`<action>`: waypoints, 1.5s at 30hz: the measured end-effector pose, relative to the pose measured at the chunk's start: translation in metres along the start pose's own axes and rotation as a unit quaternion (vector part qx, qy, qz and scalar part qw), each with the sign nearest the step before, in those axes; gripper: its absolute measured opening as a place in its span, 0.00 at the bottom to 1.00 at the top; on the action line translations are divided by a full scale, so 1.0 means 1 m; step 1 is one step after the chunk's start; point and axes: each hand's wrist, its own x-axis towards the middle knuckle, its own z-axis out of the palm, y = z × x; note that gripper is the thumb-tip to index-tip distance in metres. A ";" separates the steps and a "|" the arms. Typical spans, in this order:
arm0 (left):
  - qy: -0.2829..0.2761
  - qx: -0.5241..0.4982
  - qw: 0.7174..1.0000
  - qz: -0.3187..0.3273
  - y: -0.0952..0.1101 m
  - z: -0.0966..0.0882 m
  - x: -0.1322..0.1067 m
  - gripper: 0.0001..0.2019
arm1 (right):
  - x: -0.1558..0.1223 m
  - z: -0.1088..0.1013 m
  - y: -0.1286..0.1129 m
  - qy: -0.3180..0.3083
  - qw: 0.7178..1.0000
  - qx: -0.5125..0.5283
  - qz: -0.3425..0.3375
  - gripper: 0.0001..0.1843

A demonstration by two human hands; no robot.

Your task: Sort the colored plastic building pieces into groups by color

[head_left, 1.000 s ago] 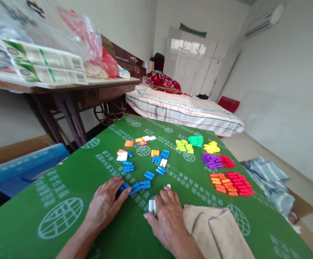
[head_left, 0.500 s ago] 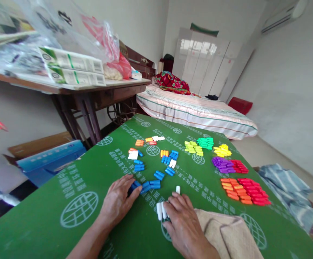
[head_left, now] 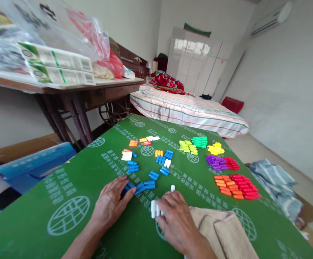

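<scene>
On the green board [head_left: 72,183], my left hand [head_left: 111,199] rests with thumb and fingers curled around dark blue capsule-shaped plastic pieces [head_left: 129,185], partly hidden by it. More blue pieces [head_left: 145,186] continue just right of its thumb. My right hand [head_left: 174,217] has its thumb and fingertips closed on white capsule-shaped pieces [head_left: 153,209] standing side by side; its fingers cover some of them. Another white piece [head_left: 173,188] shows just beyond its knuckles. Farther off lie small groups of blue, white and orange pieces [head_left: 159,153].
Sorted piles lie at right: red pieces [head_left: 244,186], orange pieces [head_left: 225,187], purple pieces [head_left: 215,163], yellow pieces [head_left: 215,148] and green pieces [head_left: 199,141]. A beige cloth [head_left: 221,230] lies beside my right wrist. A cluttered table [head_left: 91,92] and a bed [head_left: 188,108] stand beyond.
The view has swung slightly right, so everything sits farther left. My right thumb and fingers have closed in over the white pieces. My left hand stays by the blue pieces.
</scene>
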 end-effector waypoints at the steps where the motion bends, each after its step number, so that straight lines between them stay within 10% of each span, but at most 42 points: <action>1: 0.000 -0.001 1.000 0.002 0.000 0.000 0.000 0.27 | 0.000 -0.002 0.004 0.017 1.000 0.002 0.013 0.07; 7: 0.000 -0.007 1.000 0.005 0.001 -0.001 0.001 0.27 | -0.006 -0.020 0.054 0.079 0.980 -0.074 0.167 0.09; 18: -0.013 -0.004 1.000 -0.010 0.002 -0.001 0.000 0.28 | -0.014 -0.034 0.109 -0.005 0.907 -0.199 0.370 0.17; 27: -0.014 -0.010 1.000 -0.010 0.005 -0.003 -0.001 0.26 | -0.016 -0.020 0.095 0.070 0.936 -0.224 0.264 0.17; 34: -0.020 -0.012 1.000 -0.014 0.008 -0.006 -0.004 0.23 | 0.006 -0.004 0.054 -0.007 0.992 -0.069 0.108 0.16; 45: -0.028 -0.019 0.999 -0.022 0.010 -0.006 -0.004 0.23 | 0.014 0.002 0.043 -0.038 0.992 -0.039 0.114 0.17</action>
